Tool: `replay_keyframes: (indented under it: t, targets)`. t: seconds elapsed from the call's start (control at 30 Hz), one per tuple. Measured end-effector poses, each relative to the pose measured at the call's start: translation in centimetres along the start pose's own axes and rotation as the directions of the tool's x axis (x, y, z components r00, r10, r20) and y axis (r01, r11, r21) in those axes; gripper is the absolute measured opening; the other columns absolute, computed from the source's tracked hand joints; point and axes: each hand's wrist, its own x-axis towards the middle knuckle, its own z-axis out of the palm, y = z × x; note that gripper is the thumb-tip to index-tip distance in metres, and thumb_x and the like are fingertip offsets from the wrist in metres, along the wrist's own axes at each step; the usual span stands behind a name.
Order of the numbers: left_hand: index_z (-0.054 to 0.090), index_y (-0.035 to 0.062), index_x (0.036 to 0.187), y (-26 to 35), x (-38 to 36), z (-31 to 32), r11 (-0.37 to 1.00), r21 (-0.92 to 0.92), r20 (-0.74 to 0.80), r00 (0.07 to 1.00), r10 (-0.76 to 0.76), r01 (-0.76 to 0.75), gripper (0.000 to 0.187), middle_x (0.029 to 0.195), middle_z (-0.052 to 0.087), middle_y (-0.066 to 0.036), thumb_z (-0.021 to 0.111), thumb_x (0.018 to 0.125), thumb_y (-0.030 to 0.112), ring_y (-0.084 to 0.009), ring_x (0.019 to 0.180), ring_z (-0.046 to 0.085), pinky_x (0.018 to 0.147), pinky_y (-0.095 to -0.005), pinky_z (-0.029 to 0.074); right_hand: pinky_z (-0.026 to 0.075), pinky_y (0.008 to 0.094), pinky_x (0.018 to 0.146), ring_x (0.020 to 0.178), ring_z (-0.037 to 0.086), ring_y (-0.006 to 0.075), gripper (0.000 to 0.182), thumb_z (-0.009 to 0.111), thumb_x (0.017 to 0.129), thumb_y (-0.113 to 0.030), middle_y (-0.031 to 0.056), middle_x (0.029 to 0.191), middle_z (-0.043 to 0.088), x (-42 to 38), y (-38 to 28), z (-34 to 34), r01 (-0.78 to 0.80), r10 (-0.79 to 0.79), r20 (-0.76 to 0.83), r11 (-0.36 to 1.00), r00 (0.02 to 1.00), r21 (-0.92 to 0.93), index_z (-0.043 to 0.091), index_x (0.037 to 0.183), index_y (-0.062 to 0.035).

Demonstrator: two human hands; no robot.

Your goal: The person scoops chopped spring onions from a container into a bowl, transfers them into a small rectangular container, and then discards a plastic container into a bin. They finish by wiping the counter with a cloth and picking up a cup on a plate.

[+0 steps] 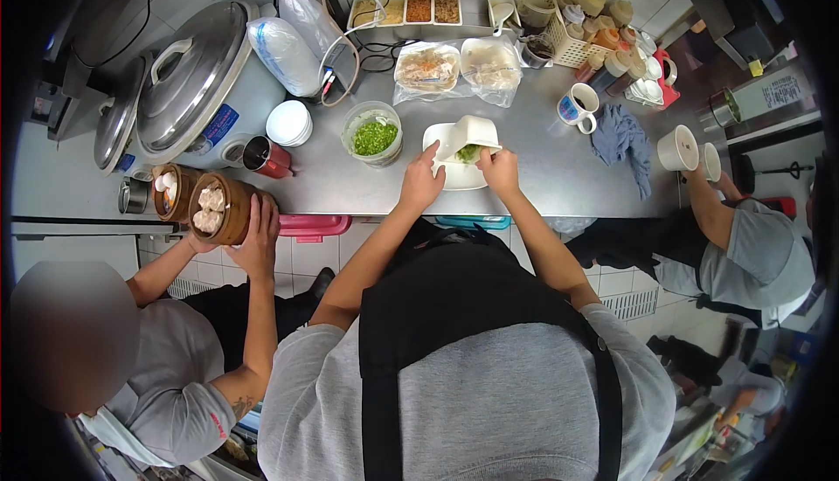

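Observation:
A white takeout box [463, 177] lies on the steel counter in front of me. A raised white part, a lid or a smaller box [473, 129], tilts over it, with chopped greens [468, 152] showing beneath. My left hand [423, 182] grips the left edge of the takeout box, its fingers partly hidden. My right hand [501, 173] is closed on the near right corner of the raised part. To the left of my left hand stands a clear tub of chopped green onion [374, 138].
Two bagged food boxes [426, 70] sit behind. A mug [577, 109] and blue cloth [620, 142] lie right. At left, a co-worker holds bamboo steamers [224, 207] near large lidded pots [205, 79]. Another person at right holds paper cups [679, 148].

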Motion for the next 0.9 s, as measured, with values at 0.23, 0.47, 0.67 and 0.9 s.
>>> replay_keyframes:
  t: [0.23, 0.47, 0.67, 0.9]
  targets:
    - [0.044, 0.0025, 0.125, -0.1, -0.2, 0.0, 1.000, 0.015, -0.001, 1.000, 0.010, -0.010, 0.056, 0.098, 0.057, -0.024, 0.060, 0.071, 0.004, -0.0349, 0.086, 0.058, 0.078, -0.0404, 0.047, 0.050, 0.0412, 0.065, 0.076, 0.061, 0.0382, 0.034, 0.053, 0.080, -0.011, 0.0242, 0.089, 0.060, -0.4, -0.1, 0.2, 0.148, -0.154, -0.061, 0.984, 0.986, -0.099, 0.054, 0.113, -0.0026]
    - [0.045, 0.0005, 0.123, -0.3, -0.1, 0.0, 0.998, 0.041, -0.010, 0.999, 0.048, -0.047, 0.056, 0.097, 0.056, -0.025, 0.059, 0.069, 0.002, -0.0373, 0.087, 0.056, 0.079, -0.0416, 0.046, 0.049, 0.0450, 0.073, 0.083, 0.058, 0.0394, 0.062, 0.053, 0.075, -0.005, 0.0210, 0.099, 0.058, -0.8, -0.4, 0.5, 0.378, -0.395, -0.058, 0.907, 0.917, -0.185, 0.037, 0.133, -0.0181]
    - [0.046, -0.0007, 0.122, -0.3, 0.0, 0.0, 0.999, 0.024, -0.020, 0.999, 0.046, -0.046, 0.054, 0.097, 0.056, -0.026, 0.057, 0.069, -0.001, -0.0376, 0.086, 0.057, 0.078, -0.0413, 0.046, 0.050, 0.0433, 0.073, 0.084, 0.059, 0.0368, 0.066, 0.055, 0.074, -0.005, 0.0181, 0.098, 0.059, -1.1, -1.0, 0.2, 0.389, -0.396, 0.012, 0.895, 0.918, -0.217, 0.034, 0.135, -0.0204]
    - [0.047, -0.0018, 0.121, -0.3, -0.1, -0.1, 0.999, 0.008, -0.021, 0.999, 0.038, -0.037, 0.052, 0.095, 0.056, -0.025, 0.056, 0.069, -0.002, -0.0360, 0.084, 0.058, 0.073, -0.0402, 0.048, 0.050, 0.0426, 0.071, 0.083, 0.059, 0.0361, 0.068, 0.057, 0.075, -0.007, 0.0161, 0.102, 0.057, -0.5, -0.2, 0.5, 0.432, -0.436, 0.054, 0.855, 0.898, -0.288, 0.031, 0.136, -0.0196]
